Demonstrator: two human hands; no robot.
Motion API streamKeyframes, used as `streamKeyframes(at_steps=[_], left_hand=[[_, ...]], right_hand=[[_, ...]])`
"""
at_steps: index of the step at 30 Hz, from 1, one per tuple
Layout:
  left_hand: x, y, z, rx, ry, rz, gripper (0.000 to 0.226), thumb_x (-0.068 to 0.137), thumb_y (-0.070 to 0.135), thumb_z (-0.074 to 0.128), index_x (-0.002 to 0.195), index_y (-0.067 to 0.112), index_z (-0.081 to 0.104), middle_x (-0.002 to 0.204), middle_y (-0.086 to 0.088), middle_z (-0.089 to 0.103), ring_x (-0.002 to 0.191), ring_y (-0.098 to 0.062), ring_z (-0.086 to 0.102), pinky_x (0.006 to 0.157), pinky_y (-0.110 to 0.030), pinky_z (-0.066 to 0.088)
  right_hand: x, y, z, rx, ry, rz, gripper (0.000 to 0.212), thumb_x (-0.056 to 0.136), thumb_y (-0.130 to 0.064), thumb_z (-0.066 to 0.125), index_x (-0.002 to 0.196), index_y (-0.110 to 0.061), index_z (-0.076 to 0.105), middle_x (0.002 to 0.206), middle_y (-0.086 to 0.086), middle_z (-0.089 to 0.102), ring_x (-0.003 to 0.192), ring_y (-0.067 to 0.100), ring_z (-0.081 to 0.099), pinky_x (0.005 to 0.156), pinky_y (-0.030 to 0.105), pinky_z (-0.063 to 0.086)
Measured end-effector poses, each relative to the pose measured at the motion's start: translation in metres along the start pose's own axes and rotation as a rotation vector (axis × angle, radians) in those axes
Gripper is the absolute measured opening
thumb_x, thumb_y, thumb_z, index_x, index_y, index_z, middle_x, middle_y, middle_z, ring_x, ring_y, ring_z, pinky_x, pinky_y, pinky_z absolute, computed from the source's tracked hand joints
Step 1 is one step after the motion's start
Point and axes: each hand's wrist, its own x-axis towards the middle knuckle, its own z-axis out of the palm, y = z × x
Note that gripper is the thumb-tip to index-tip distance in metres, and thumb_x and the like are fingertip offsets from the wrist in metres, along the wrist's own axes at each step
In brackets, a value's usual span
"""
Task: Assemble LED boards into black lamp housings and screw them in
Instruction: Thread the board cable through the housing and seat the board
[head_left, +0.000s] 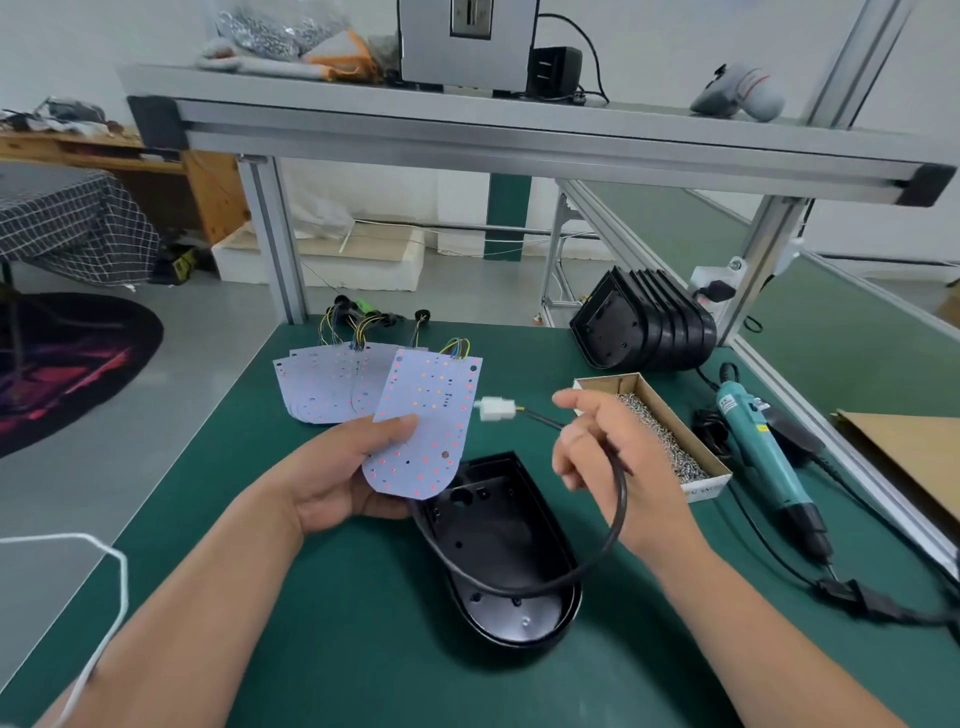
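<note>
Board (423, 421), a thin white plate with one rounded end (dotted with red and orange LEDs), is gripped by the left hand (343, 478), thumb on its face, just above the open, glossy black housing (498, 538) on the green mat (363, 649). The right hand (613, 457) curls round a smooth black cable (622, 512) tipped with a white connector (496, 408).

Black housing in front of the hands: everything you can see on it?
The housing is a black, glossy, plastic-looking shell, long, rounded at the near end and squarer at the far end. It lies open side up on the green mat, holding no board; small holes show on its floor. A black cable held by the right hand loops across it; contact unclear. The LED board in the left hand overlaps its far corner in view.
</note>
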Motion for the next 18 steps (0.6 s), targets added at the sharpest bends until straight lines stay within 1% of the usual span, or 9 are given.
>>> streamKeyframes(at_steps=[3,5,7,8,10,12,14,15,18], left_hand=[[0.000,0.000,0.003,-0.065,0.009,-0.001,0.054,0.093,0.038,0.066,0.142,0.016,0.062,0.136,-0.020,0.070,0.117,-0.039,0.068,0.086,-0.053,0.060],[0.002,-0.001,0.004,-0.106,0.001,-0.002,0.056,0.095,0.038,0.065,0.145,0.014,0.059,0.138,-0.022,0.068,0.127,-0.045,0.064,0.083,-0.051,0.061],[0.002,-0.001,0.003,-0.115,-0.012,-0.012,0.055,0.095,0.040,0.064,0.145,0.015,0.059,0.138,-0.022,0.068,0.135,-0.047,0.059,0.085,-0.052,0.061],[0.003,-0.002,0.003,-0.118,-0.021,-0.019,0.055,0.095,0.040,0.064,0.144,0.015,0.059,0.138,-0.021,0.068,0.134,-0.046,0.060,0.085,-0.053,0.061],[0.003,-0.003,0.002,-0.125,-0.048,-0.026,0.055,0.095,0.042,0.064,0.143,0.016,0.061,0.139,-0.020,0.069,0.125,-0.042,0.067,0.083,-0.053,0.062],[0.005,-0.004,0.002,-0.138,-0.070,-0.021,0.053,0.095,0.042,0.064,0.142,0.015,0.062,0.139,-0.020,0.068,0.114,-0.037,0.071,0.081,-0.052,0.064],[0.006,-0.006,0.002,-0.152,-0.079,-0.012,0.053,0.096,0.041,0.064,0.142,0.015,0.062,0.140,-0.020,0.068,0.119,-0.038,0.070,0.084,-0.052,0.063],[0.007,-0.006,0.003,-0.160,-0.081,-0.009,0.053,0.097,0.040,0.065,0.143,0.015,0.062,0.140,-0.020,0.068,0.123,-0.039,0.069,0.085,-0.052,0.063],[0.009,-0.007,0.005,-0.179,-0.076,-0.008,0.053,0.096,0.039,0.066,0.143,0.015,0.062,0.140,-0.019,0.068,0.129,-0.040,0.066,0.091,-0.053,0.062]], right_hand=[[-0.006,0.006,-0.005,-0.198,-0.125,0.028,0.023,0.101,-0.002,0.056,0.104,-0.020,0.071,0.076,0.005,0.072,0.063,0.017,0.065,0.066,0.026,0.054],[-0.007,0.009,-0.005,-0.285,-0.176,0.044,0.025,0.101,-0.004,0.058,0.101,-0.024,0.074,0.078,0.003,0.074,0.065,0.017,0.068,0.069,0.026,0.055],[-0.007,0.012,-0.005,-0.359,-0.201,0.050,0.027,0.099,-0.007,0.059,0.097,-0.028,0.075,0.078,0.001,0.074,0.065,0.013,0.068,0.070,0.025,0.055],[-0.007,0.013,-0.005,-0.379,-0.209,0.055,0.027,0.098,-0.007,0.060,0.095,-0.029,0.076,0.077,0.001,0.074,0.065,0.012,0.067,0.070,0.026,0.055],[-0.008,0.014,-0.004,-0.402,-0.206,0.045,0.027,0.098,-0.007,0.061,0.095,-0.029,0.077,0.074,0.001,0.072,0.063,0.009,0.063,0.069,0.029,0.053],[-0.009,0.014,-0.004,-0.499,-0.192,-0.052,0.025,0.096,-0.004,0.063,0.098,-0.024,0.079,0.075,-0.004,0.070,0.065,0.006,0.062,0.068,0.029,0.052],[-0.010,0.011,-0.003,-0.625,-0.203,-0.206,0.023,0.094,0.000,0.066,0.103,-0.017,0.079,0.081,-0.009,0.069,0.071,0.008,0.063,0.069,0.021,0.049],[-0.011,0.009,-0.003,-0.676,-0.223,-0.277,0.024,0.093,0.001,0.066,0.105,-0.015,0.078,0.082,-0.008,0.067,0.073,0.009,0.062,0.069,0.021,0.048],[-0.012,0.003,-0.004,-0.792,-0.292,-0.406,0.024,0.091,0.000,0.066,0.107,-0.015,0.074,0.081,-0.004,0.059,0.070,0.014,0.057,0.065,0.031,0.050]])
